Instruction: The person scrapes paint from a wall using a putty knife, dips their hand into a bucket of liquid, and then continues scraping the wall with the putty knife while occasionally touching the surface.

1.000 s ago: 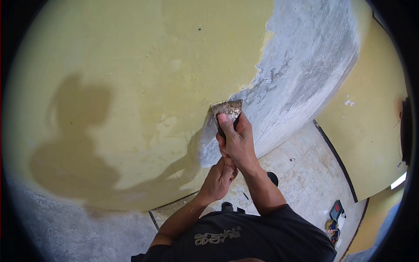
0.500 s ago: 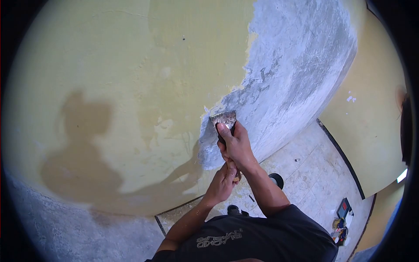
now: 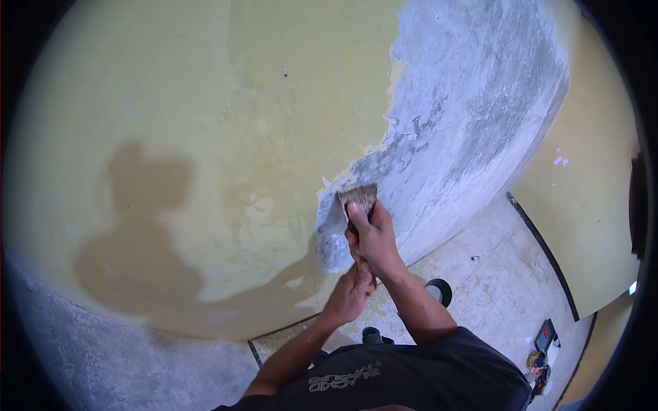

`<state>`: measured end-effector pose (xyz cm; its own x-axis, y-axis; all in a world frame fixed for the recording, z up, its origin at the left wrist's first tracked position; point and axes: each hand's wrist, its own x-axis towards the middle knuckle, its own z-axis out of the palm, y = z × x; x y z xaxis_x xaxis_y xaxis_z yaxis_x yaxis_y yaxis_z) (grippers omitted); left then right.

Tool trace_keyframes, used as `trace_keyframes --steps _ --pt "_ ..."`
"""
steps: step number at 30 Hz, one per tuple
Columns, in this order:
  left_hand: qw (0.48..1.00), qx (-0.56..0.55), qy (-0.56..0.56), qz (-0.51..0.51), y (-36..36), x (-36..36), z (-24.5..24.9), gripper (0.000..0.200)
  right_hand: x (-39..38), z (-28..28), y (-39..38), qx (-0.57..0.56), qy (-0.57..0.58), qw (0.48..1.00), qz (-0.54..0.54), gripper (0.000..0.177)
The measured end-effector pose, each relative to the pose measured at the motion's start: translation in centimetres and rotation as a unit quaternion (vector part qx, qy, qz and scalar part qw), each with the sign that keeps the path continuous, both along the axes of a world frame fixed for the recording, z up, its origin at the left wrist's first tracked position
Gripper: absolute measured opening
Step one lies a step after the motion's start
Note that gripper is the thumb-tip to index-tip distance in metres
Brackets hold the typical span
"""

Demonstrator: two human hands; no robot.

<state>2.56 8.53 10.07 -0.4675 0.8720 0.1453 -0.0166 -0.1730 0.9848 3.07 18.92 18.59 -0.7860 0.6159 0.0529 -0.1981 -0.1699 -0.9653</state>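
A wide-bladed scraper (image 3: 358, 196) smeared with pale residue meets the wall at the ragged edge of the yellow paint (image 3: 274, 137). Closed round its upper handle, my right hand (image 3: 373, 236) has the thumb pressed along the base of the blade. My left hand (image 3: 351, 294) is wrapped round the lower end of the handle, just below the right one. Most of the handle is hidden by my fingers. Beside the blade, bare grey-white plaster (image 3: 473, 130) runs up and to the right.
Below the wall is a tiled floor (image 3: 473, 288) with small debris. A dark round object (image 3: 439, 292) stands by my right forearm. A red-and-dark box (image 3: 545, 334) and small items lie at lower right. A dark skirting strip (image 3: 548, 260) borders another yellow wall.
The view has shifted slightly, so the wall marks and floor objects appear a little lower. The blade looks tilted a bit differently against the wall. Both hands keep their hold on the scraper.
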Motion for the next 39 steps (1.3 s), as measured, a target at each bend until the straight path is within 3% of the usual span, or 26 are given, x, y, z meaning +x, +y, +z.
trace_keyframes --steps 3,8,11,16,19,20,21,23,28,31,32,33,35,39 --pt "0.999 -0.024 -0.029 0.017 -0.1 0.1 0.2 0.044 -0.3 0.0 0.0 0.022 -0.004 1.000 -0.012 0.021" --pt "0.999 0.040 0.015 -0.003 0.8 -0.6 -0.6 0.041 -0.2 0.7 0.4 0.043 0.000 0.999 -0.017 0.027" --pt "0.999 0.018 -0.046 0.008 0.7 0.3 0.0 0.041 -0.2 0.0 0.5 0.023 0.008 1.000 -0.012 0.026" --pt "1.000 0.020 -0.017 -0.003 0.8 -1.4 0.5 0.045 -0.4 1.3 0.4 0.055 0.039 0.998 -0.009 0.024" --pt "0.989 0.060 -0.112 -0.070 -0.3 -0.9 0.0 0.049 1.6 0.8 0.5 0.039 -0.004 0.998 0.043 0.034" --pt "0.981 0.089 -0.136 -0.110 -0.6 -1.1 -0.8 0.054 2.6 0.1 0.7 -0.129 0.050 0.980 0.143 0.036" --pt "0.981 0.091 -0.132 -0.105 -0.7 -1.3 -1.6 0.054 3.4 -0.4 1.0 -0.292 0.097 0.921 0.240 0.039" --pt "0.949 0.142 -0.185 -0.211 -1.1 -1.2 -2.8 0.059 4.3 -1.5 1.3 -0.267 0.099 0.914 0.288 0.038" --pt "0.945 0.103 -0.219 -0.222 -2.0 -0.7 -2.3 0.064 4.1 -2.9 1.6 -0.232 0.137 0.900 0.342 0.033" --pt "0.977 0.049 -0.167 -0.121 -2.7 0.0 -1.1 0.063 3.5 -2.2 0.8 -0.143 0.122 0.954 0.235 0.022" --pt "0.991 0.024 -0.096 -0.092 -2.6 0.4 -0.8 0.060 3.0 -1.9 -0.2 -0.095 0.108 0.978 0.152 0.019" --pt "0.998 -0.001 -0.025 -0.063 -2.5 0.6 -0.7 0.058 2.7 -1.8 0.0 -0.098 0.107 0.977 0.156 0.019" --pt "1.000 -0.014 -0.016 -0.023 -1.7 0.8 -0.6 0.056 1.8 -1.7 0.4 -0.083 0.025 0.988 0.129 0.021" --pt "0.998 -0.027 0.028 0.049 -0.8 0.6 -1.3 0.053 0.8 -1.8 0.2 -0.048 0.012 0.996 0.073 0.022"
